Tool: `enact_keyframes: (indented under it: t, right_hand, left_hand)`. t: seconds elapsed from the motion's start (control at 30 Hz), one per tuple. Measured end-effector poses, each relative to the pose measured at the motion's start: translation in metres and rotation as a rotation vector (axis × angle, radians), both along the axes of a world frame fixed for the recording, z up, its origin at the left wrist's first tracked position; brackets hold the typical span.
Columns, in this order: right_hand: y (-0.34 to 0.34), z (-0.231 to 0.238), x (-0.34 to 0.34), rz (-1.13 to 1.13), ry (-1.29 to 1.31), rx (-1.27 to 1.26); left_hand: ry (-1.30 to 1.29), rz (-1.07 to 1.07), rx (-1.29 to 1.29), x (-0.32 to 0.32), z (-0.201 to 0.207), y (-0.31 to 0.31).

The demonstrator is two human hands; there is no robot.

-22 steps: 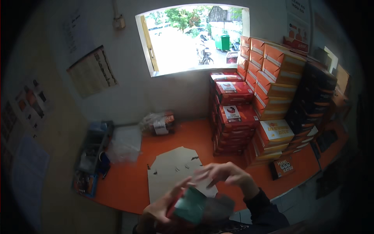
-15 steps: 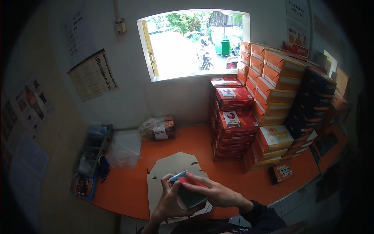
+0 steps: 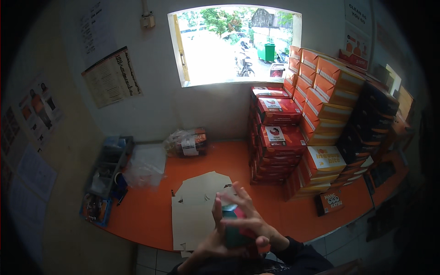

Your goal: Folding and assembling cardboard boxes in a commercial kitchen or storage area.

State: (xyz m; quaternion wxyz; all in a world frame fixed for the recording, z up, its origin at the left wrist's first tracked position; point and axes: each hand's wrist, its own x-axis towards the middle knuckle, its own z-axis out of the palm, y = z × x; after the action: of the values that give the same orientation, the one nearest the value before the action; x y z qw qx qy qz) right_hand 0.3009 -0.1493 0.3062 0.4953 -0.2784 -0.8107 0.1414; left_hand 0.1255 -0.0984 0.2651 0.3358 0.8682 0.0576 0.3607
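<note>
A small carton (image 3: 235, 235), dark green with red and a pale top, is held just in front of my body. Its details are smeared by motion. My left hand (image 3: 215, 241) grips it from the left and below, thumb up along its side. My right hand (image 3: 255, 224) reaches over from the right, its fingers stretched and spread across the carton's top and side. Beneath and beyond the hands lie flat, cream-coloured die-cut card blanks (image 3: 195, 208) on the orange table (image 3: 137, 217).
High stacks of red boxes (image 3: 280, 137), orange boxes (image 3: 323, 114) and dark boxes (image 3: 366, 110) stand at the right. A small dark box (image 3: 331, 202) lies near the right edge. At left are a grey tray (image 3: 114, 160), clear plastic (image 3: 144, 172) and a wrapped bundle (image 3: 189, 143).
Both hands and the carton have shifted right. The right hand's fingers were closer together on the carton's top and now fan out. The whole view has also shifted slightly.
</note>
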Motion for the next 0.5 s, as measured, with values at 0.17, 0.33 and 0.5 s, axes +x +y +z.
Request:
enact_keyframes:
  t: [0.17, 0.33, 0.5]
  right_hand:
    - [-0.015, -0.014, 0.013, 0.595, -0.062, -0.411]
    - [-0.020, -0.032, 0.012, -0.145, -0.318, -0.317]
    - [-0.012, -0.064, 0.012, -0.310, -0.070, -0.261]
  left_hand:
    - [-0.542, -0.004, -1.277, -0.015, -0.026, 0.027]
    - [-0.821, 0.077, -1.661, -0.029, -0.076, 0.042]
    - [-0.470, -0.144, -1.874, -0.004, -0.053, -0.010]
